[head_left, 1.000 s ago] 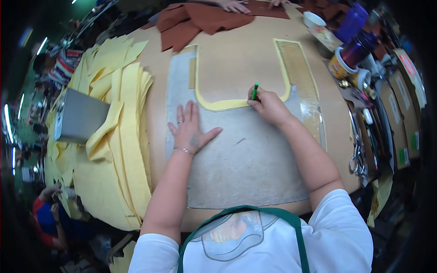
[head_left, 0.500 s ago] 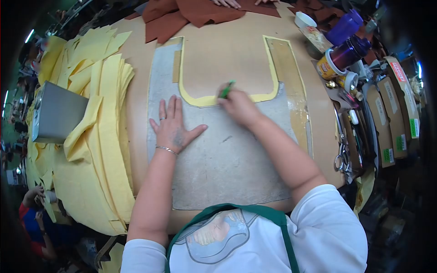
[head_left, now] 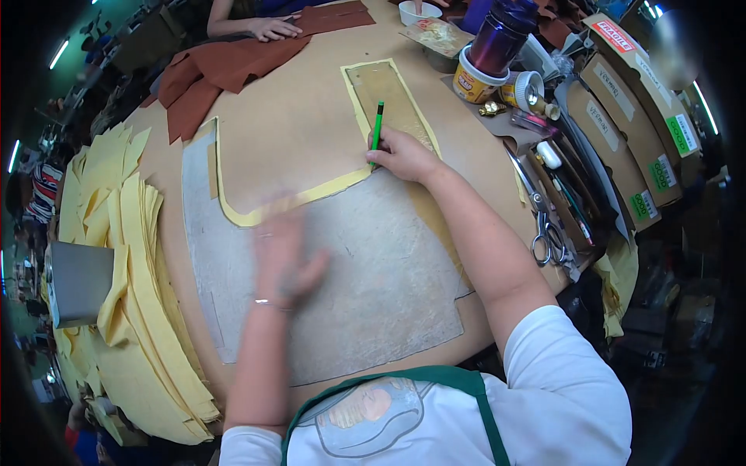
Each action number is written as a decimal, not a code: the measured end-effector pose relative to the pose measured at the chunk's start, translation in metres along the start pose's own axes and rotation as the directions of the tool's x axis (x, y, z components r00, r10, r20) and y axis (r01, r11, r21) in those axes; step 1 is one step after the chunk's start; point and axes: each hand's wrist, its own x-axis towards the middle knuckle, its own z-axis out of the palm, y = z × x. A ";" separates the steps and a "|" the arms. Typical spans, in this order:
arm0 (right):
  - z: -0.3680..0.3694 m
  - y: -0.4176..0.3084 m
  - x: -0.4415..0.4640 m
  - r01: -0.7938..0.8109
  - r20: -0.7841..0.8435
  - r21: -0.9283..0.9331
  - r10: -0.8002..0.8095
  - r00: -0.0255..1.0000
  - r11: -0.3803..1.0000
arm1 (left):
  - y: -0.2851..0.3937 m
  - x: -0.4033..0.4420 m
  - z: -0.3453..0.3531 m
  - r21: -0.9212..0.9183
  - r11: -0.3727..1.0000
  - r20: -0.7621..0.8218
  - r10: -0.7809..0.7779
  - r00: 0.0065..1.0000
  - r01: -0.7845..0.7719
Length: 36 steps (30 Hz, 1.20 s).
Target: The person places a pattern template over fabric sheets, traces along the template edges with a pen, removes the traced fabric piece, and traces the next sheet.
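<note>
Tabletop (head_left: 287, 128): pencil (head_left: 378, 124) (green) in right grip (head_left: 406, 155)

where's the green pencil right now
In the head view, just above centre, the green pencil is in the right hand, its lower end near where the yellow strip meets the grey sheet.

Workshop for cutting material, by the look: lg. counter (head_left: 291, 105) w/ stacked yellow pcs. (head_left: 148, 326), brown pcs. (head_left: 221, 76), worn grey template (head_left: 361, 252), scissors (head_left: 538, 203) & cardbd. boxes (head_left: 590, 128); strip lights (head_left: 58, 53) in bkgd., co-worker's hand (head_left: 273, 28) at far edge.
</note>
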 end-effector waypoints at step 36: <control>0.073 -0.043 0.024 0.023 0.150 0.425 -0.095 0.984 0.905 | 0.088 0.049 0.079 -0.286 0.958 0.155 0.084 0.984 -0.036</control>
